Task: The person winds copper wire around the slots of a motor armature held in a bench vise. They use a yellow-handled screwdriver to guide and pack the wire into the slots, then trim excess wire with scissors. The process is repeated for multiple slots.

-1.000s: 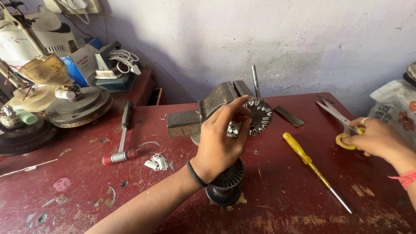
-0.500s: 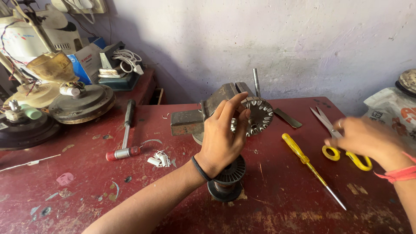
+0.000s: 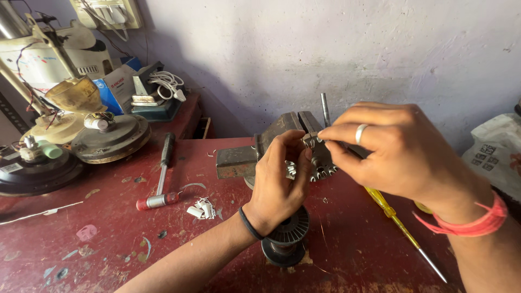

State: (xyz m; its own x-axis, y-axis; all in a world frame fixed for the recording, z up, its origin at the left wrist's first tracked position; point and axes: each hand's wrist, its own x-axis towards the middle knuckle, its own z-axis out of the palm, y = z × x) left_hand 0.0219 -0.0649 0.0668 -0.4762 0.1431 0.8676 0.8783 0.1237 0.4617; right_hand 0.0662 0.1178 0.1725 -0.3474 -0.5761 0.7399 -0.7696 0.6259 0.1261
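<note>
Both hands meet over the red counter (image 3: 108, 244). Right hand (image 3: 396, 149), with a ring and a red wrist thread, pinches a thin metal piece against the toothed metal stator (image 3: 320, 163) with fingertips together. Left hand (image 3: 279, 182) curls closed around that stator from the near side. Behind both sits the grey vise (image 3: 255, 149). Below the left wrist stands a wire spool (image 3: 285, 239). A yellow screwdriver (image 3: 399, 225) lies under the right hand; a hammer (image 3: 161, 173) lies well left of the left hand.
</note>
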